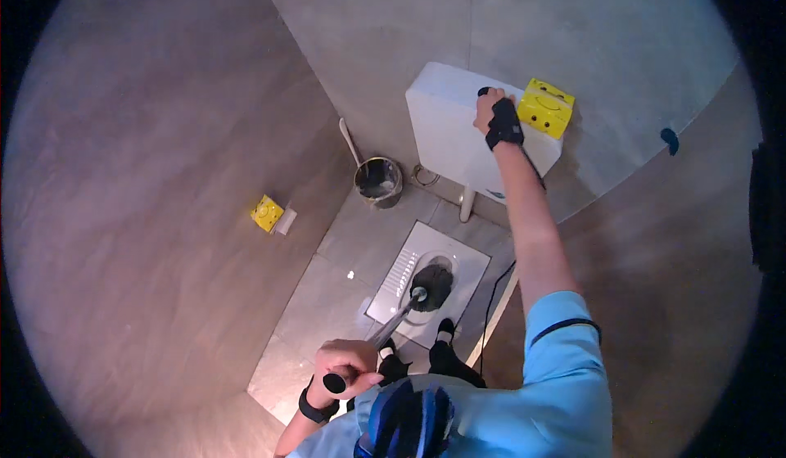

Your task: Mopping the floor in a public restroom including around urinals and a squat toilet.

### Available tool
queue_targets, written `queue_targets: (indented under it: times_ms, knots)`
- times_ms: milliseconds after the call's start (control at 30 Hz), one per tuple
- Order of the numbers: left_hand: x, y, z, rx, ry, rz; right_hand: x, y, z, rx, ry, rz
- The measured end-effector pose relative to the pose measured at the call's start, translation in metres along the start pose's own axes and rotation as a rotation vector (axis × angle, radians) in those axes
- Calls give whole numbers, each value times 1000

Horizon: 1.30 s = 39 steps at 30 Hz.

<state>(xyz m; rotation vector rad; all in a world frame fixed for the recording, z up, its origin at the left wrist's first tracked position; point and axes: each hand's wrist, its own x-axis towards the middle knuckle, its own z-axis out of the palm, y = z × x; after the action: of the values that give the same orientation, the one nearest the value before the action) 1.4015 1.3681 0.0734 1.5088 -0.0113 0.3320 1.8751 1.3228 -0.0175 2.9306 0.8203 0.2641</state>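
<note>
My left hand (347, 364) grips the upper end of a mop's metal handle (390, 330); the handle's black end cap faces up beside my thumb. The grey mop head (435, 286) sits in the bowl of a white squat toilet (453, 330). My right arm stretches forward, and my right hand (493, 113), wearing a black wrist strap, rests at the top of a white wall cistern (445, 126). A small dark piece shows at its fingertips; I cannot make out what it is.
A yellow tissue pack (545, 109) sits on the cistern, right of my hand. Another yellow pack (267, 213) is on the left wall. In the corner stands a waste bin (379, 182), a white-handled brush (350, 142) beside it. A black cable (489, 301) runs along the right side.
</note>
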Motion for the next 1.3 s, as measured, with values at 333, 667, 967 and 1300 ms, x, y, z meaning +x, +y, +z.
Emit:
queue_targets:
  times_ms: [333, 667, 967, 1300]
  knots:
    - [51, -37, 2, 235, -860, -253, 3, 2, -21, 13, -30, -110]
    - [-5, 117, 1, 176, 53, 167, 2, 1, -23, 16, -89, -90]
    - [5, 3, 11, 433, -279, -339, 8, 0, -7, 37, -60, -48]
    - [27, 124, 25, 624, -85, 294, 12, 6, 8, 57, 98, -99]
